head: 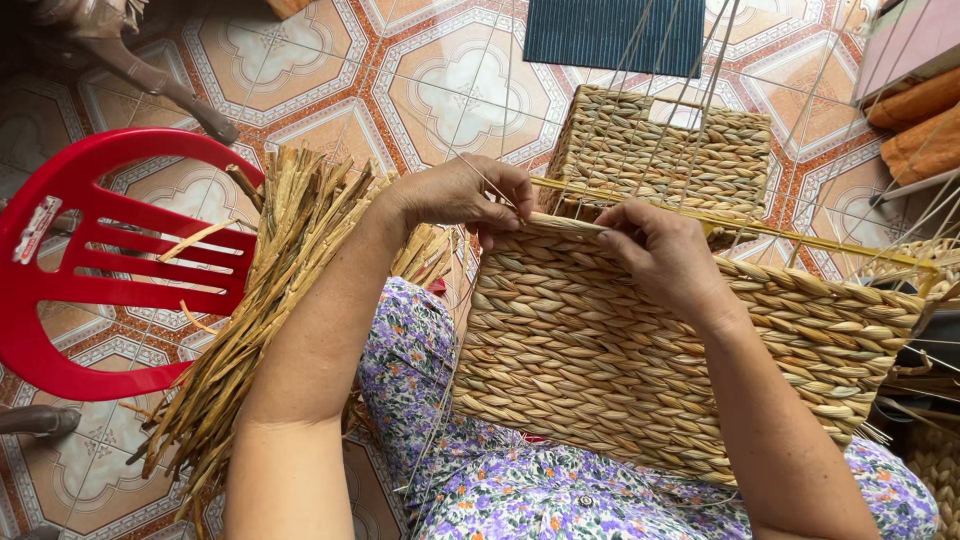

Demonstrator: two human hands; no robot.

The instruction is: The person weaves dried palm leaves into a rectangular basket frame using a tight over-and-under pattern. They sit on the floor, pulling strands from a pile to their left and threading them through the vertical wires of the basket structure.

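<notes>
Two hands: both work at the top edge of a half-woven basket (640, 350) that rests on the person's lap, over a floral dress (500, 490).
Left hand (465, 195): fingers curled and pinching a pale strand at the rim, near the basket's left corner.
Right hand (665, 255): fingers pressed down on the newest woven row, thumb tucked against the rim, just beside the left hand.
Frame: thin wire uprights (690, 110) rise from the weave; a yellow rod (800, 232) runs along the top edge.
Supply: a bundle of dried reed (270, 300) leans beside the left arm, touching a red plastic chair (110, 260).
Background: a second woven basket (660, 145) stands on the patterned tile floor (440, 90), just behind the first.
Risk: the pinched strand looks dry, so a hard pull could snap it; if the right hand's pressure eases, the top row may loosen and gap; the bare wire ends could scratch a wrist.
</notes>
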